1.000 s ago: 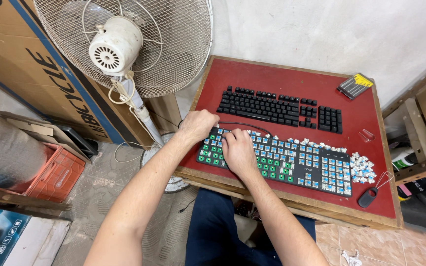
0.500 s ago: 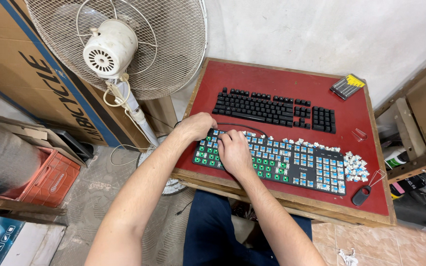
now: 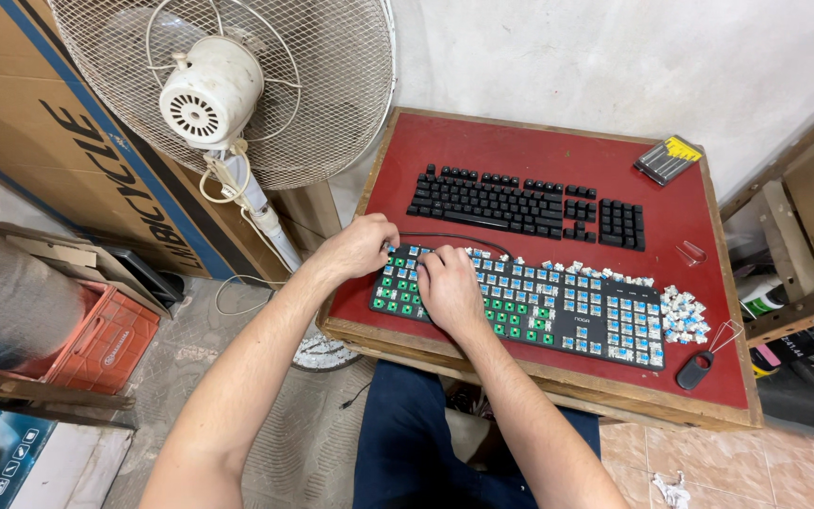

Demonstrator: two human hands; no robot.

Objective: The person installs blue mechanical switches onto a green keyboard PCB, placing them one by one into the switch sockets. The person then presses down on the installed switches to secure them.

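Black keyboard (image 3: 528, 204), white fan (image 3: 214, 90), screwdriver set (image 3: 668, 158).

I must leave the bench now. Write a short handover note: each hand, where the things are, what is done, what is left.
Left hand: on the far left corner of the stripped keyboard.
Right hand: on its left switches.
Things: black keyboard behind; pile of loose switches and wire puller on the right; screwdriver set at the far corner.
Done: all keycaps off.
Left: green and blue switches remain seated.

Both forearms are bare, with no sleeves, watch or rings showing on the left hand (image 3: 360, 247) or right hand (image 3: 448, 287); dark blue trousers cover the legs.
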